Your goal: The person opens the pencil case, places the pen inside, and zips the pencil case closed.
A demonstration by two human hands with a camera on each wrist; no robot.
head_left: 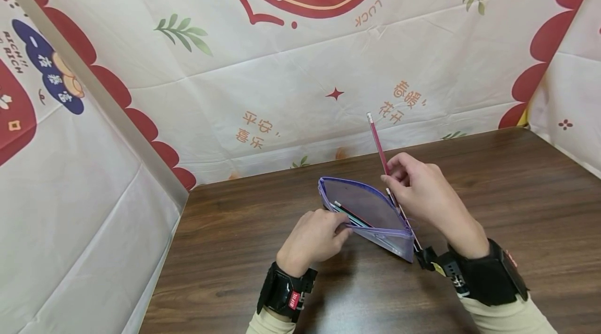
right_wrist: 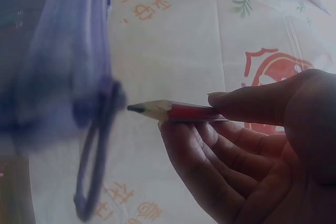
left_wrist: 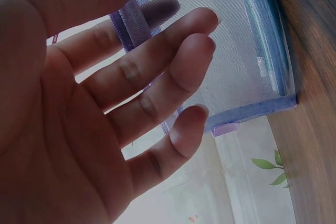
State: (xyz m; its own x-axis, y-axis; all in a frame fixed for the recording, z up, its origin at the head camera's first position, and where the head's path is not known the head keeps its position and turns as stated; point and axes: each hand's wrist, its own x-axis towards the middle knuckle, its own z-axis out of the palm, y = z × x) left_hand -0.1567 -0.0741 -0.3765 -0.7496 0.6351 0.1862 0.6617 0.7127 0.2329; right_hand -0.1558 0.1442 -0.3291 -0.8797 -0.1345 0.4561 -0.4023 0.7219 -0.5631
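Note:
A purple-edged mesh pencil case [head_left: 377,203] is held above the dark tabletop, its zipped mouth spread wide. My left hand [head_left: 315,237] pinches the near rim between thumb and index finger; in the left wrist view that index fingertip [left_wrist: 161,11] shows through the mesh. Several pencils [head_left: 349,214] lie inside along the near wall. To the right of the mouth, my right hand [head_left: 427,190] pinches a red pencil [head_left: 378,143], eraser end up. The right wrist view shows its sharpened dark tip [right_wrist: 137,108] close to the purple zipper loop [right_wrist: 94,156].
The brown wooden table [head_left: 225,261] extends on both sides of the hands. Behind it hangs a white printed cloth [head_left: 211,99], with another white panel [head_left: 70,193] along the left. Black camera straps [head_left: 488,274] wrap both wrists.

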